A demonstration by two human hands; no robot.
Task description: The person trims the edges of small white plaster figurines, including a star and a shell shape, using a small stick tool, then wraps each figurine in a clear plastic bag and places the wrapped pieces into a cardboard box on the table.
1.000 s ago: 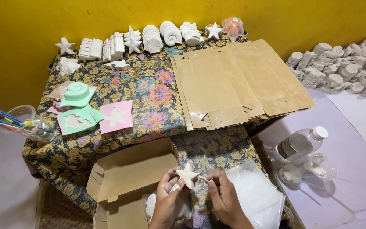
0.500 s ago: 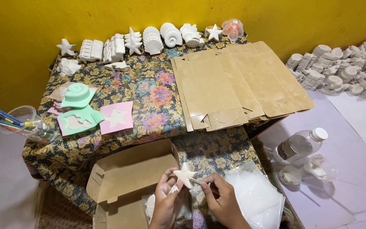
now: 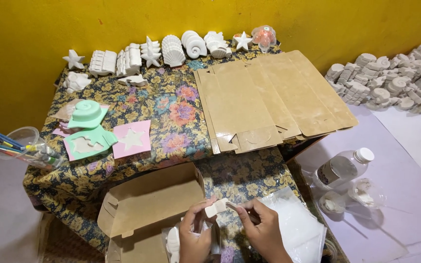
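A matte white plaster star (image 3: 218,208), seen nearly edge-on, is being held above the near edge of the table (image 3: 171,104), which is wearing a floral-patterned cloth, just beside an open brown cardboard box (image 3: 147,209) at that edge. The left hand (image 3: 194,234) is pinching the star between curled fingers and thumb, while the right hand (image 3: 264,229) is closing its fingertips on the star's other side. Flat kraft box blanks (image 3: 269,100) are lying toward the table's right edge, and chalky shell and star casts (image 3: 174,48) are lining its far edge.
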